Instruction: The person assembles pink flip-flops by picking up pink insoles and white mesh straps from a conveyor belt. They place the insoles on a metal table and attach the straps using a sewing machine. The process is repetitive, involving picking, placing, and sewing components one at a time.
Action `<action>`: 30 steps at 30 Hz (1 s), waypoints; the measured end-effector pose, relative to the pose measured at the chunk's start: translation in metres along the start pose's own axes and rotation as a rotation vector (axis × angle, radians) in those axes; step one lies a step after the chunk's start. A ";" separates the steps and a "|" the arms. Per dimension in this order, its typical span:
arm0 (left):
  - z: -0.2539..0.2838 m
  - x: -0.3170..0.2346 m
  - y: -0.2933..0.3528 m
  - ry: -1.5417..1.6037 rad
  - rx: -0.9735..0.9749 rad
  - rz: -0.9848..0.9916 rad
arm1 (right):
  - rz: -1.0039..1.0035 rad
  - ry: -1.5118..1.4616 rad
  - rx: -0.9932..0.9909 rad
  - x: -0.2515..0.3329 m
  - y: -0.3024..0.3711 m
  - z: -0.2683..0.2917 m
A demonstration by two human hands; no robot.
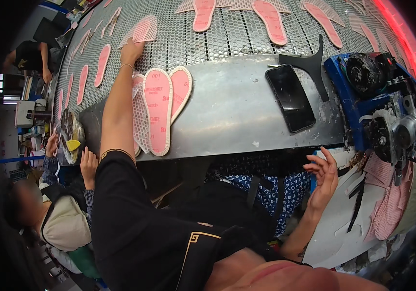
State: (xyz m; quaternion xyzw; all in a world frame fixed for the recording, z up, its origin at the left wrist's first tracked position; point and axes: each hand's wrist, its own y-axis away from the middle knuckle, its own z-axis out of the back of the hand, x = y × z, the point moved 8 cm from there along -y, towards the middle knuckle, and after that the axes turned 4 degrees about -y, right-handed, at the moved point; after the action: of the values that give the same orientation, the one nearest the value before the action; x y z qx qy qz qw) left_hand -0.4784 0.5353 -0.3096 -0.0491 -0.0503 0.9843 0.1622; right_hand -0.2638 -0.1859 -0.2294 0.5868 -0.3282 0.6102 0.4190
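Observation:
My left hand [133, 52] reaches far over the metal mesh conveyor. Its fingers close on the edge of a pale pink mesh fabric piece [146, 28], and the fingertips are partly hidden. Beneath my left forearm, on the smooth metal plate [217, 111], lies a pink insole [158, 114] with a stitched white rim. Another stitched insole [181, 89] and a white mesh piece [140, 119] overlap it. My right hand [325, 179] hovers by the plate's front edge at the right, fingers loosely curled and apart, with nothing in them.
A black phone [290, 99] lies on the plate beside a black flat strip [315, 72]. At right stands a blue machine [363, 97] with pink mesh [387, 199] below it. Several pink insoles [271, 22] lie across the conveyor. Another person [67, 213] works at the left.

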 end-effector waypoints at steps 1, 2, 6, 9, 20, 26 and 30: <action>-0.001 -0.006 -0.003 0.000 0.005 -0.024 | -0.005 -0.003 -0.010 -0.001 -0.001 0.001; -0.002 -0.012 -0.007 0.000 0.011 -0.048 | -0.009 -0.007 -0.021 -0.002 -0.001 0.002; 0.002 -0.038 -0.009 0.009 -0.013 0.005 | 0.000 0.067 -0.035 -0.004 0.000 -0.001; 0.003 -0.039 -0.020 -0.002 -0.021 -0.002 | -0.020 0.067 -0.057 -0.007 0.002 -0.006; 0.052 -0.058 -0.009 0.269 0.143 -0.092 | 0.011 0.008 -0.044 -0.003 -0.005 -0.013; 0.113 -0.064 0.046 0.085 0.126 -0.179 | -0.001 0.031 -0.032 0.000 0.000 -0.009; 0.133 -0.069 0.052 0.065 0.106 -0.300 | -0.011 0.033 0.009 0.002 0.004 -0.005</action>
State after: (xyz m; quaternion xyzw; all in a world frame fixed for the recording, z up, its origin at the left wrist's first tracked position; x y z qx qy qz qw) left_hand -0.4445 0.4523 -0.1781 -0.0643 0.0000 0.9481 0.3115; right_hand -0.2693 -0.1827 -0.2279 0.5802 -0.3152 0.6190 0.4252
